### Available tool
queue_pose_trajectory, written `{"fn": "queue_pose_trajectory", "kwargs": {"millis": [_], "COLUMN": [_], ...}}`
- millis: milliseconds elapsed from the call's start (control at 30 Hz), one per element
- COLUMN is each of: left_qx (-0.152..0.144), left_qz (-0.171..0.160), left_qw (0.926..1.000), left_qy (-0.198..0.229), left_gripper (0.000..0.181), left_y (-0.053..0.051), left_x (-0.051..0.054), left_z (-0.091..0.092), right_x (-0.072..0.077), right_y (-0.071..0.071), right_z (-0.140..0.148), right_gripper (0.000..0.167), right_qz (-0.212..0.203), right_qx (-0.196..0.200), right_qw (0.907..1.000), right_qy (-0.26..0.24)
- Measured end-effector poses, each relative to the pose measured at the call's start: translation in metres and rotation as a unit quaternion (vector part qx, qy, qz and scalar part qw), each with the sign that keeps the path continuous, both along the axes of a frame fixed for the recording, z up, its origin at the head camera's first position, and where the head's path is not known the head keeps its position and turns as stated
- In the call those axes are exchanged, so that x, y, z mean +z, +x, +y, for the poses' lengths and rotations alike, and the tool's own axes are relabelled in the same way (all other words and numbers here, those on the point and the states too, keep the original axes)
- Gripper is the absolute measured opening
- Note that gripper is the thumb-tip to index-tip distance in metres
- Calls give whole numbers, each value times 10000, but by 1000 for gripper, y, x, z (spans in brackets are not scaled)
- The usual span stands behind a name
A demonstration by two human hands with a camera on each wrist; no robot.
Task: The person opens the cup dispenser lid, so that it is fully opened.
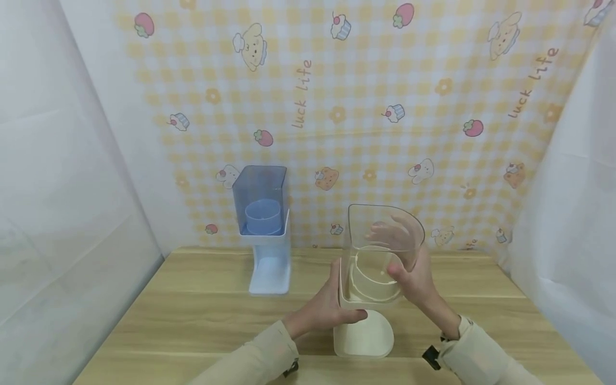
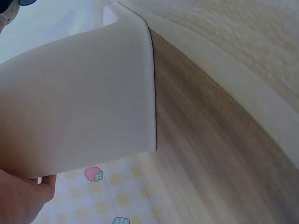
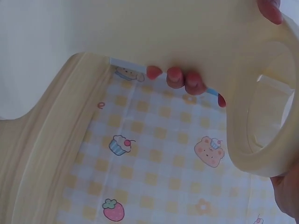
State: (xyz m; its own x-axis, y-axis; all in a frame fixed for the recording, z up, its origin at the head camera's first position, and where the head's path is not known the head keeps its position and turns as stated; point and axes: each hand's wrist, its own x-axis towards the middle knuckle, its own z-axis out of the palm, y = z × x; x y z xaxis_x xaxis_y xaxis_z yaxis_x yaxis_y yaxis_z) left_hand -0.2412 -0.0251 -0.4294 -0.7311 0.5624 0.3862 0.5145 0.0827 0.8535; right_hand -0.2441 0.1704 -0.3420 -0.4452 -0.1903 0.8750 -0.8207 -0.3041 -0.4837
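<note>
A cream C-shaped stand (image 1: 363, 337) with a clear open-topped container (image 1: 358, 230) is near the front of the table, right of centre. A round cream collar (image 1: 377, 275) shows inside the container. My left hand (image 1: 324, 307) grips the stand's upper part from the left, its thumb along the front below the container. Behind the stand, several fingertips (image 3: 175, 77) curl round its edge in the right wrist view. My right hand (image 1: 418, 275) holds the clear container from the right, its fingers visible through the wall. Seen from below, the cream part has a round opening (image 3: 271, 112).
A similar blue stand (image 1: 269, 267) with a tinted blue container (image 1: 260, 182) stands upright at the back left of the wooden table (image 1: 192, 321). A checked cloth (image 1: 337, 144) hangs behind the table, with white sheets (image 1: 72, 160) at the sides.
</note>
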Motion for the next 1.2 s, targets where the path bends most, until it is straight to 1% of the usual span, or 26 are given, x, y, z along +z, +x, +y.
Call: {"fn": "queue_pose_trajectory", "kwargs": {"millis": [167, 233, 300, 400, 500, 600, 667, 767, 867, 933, 1000, 1033, 1100, 1200], "left_qx": [-26, -40, -21, 16, 77, 27, -29, -51, -17, 13, 12, -14, 8, 31], "left_qz": [-41, -52, -43, -118, -120, -55, -19, -28, -136, -198, -234, -247, -260, -279], "left_qw": [10000, 9999, 9999, 9999, 9999, 10000, 10000, 10000, 9998, 9997, 9997, 9997, 9996, 9996], "left_qy": [48, 87, 114, 93, 31, 11, 17, 63, 129, 131, 89, 82, 56, 65], "left_gripper": [99, 98, 98, 100, 101, 100, 101, 101, 104, 105, 105, 104, 104, 103], "left_y": [0, 0, 0, 1, 2, 0, -1, -2, -1, -1, -1, -1, 0, 1], "left_x": [0, 0, 1, 1, 1, 0, 0, 1, 2, 2, 2, 2, 2, 2], "left_z": [0, 0, 0, 0, -2, -2, -2, 0, 0, -1, -1, 0, 0, 1], "right_x": [1, 2, 3, 2, 1, 2, 5, 7, 8, 8, 8, 9, 13, 22], "right_y": [0, 0, 0, 1, 2, 3, 3, 4, 3, 3, 2, 3, 3, 2], "right_z": [-1, 0, 0, 1, 0, 0, -1, -1, -1, -1, 0, 2, 7, 19], "right_gripper": [92, 92, 88, 85, 84, 85, 89, 95, 98, 98, 96, 95, 94, 89], "right_qz": [23, -21, -165, -440, -586, -449, -268, -49, -26, -98, -141, -129, -118, -185], "right_qx": [-34, -156, -274, -381, -367, -324, -213, -205, -315, -311, -313, -429, -473, -269], "right_qw": [10000, 9998, 9993, 9981, 9973, 9982, 9992, 9997, 9993, 9992, 9993, 9989, 9988, 9977], "right_qy": [41, 107, 167, 216, 224, 247, 185, 151, 219, 241, 171, 134, -76, -588]}}
